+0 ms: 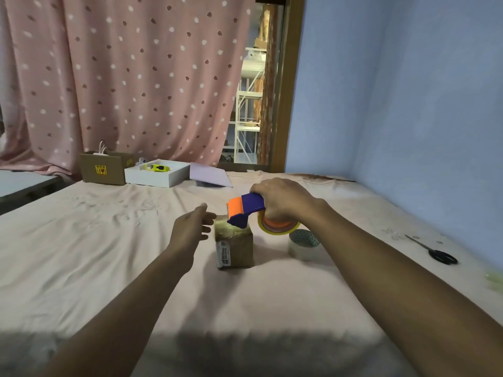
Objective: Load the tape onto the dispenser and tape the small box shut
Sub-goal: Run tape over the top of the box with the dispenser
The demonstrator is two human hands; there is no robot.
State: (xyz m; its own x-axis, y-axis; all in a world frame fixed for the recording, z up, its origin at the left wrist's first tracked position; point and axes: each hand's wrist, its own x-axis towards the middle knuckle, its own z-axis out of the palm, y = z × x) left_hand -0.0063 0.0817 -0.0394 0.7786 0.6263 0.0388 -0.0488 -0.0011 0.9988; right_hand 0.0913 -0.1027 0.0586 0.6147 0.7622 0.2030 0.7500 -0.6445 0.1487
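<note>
Looking down at the bed (pixel 81 254), I can't make out the tape strip itself — the top of the small box (pixel 235 247) is glossy, but whether the flaps are sealed is unclear to me. My right hand (pixel 283 202) is clamped on the dispenser (pixel 245 209), fingers wrapped over the handle and hiding most of it; only the purple body and orange front show, plus the lower arc of the loaded yellow tape roll (pixel 277 227) under my palm. Dispenser nose sits at the box's far top edge, contact looks likely but blur makes it uncertain. Left hand (pixel 190 227) is open, fingers spread, just beside the box's left side — touching or not, I can't tell. Box stands mid-bed, white label (pixel 224 253) on its left face, text unreadable. A second clear tape roll (pixel 304 244) lies right of the box, partly behind my right forearm. Scissors (pixel 432 251) well off to the right. Far edge: brown carton (pixel 104 168), white tray (pixel 158 174) with a yellow item (pixel 158 167) I can't identify, lilac sheet (pixel 209 175). Lower bed is in shadow.
</note>
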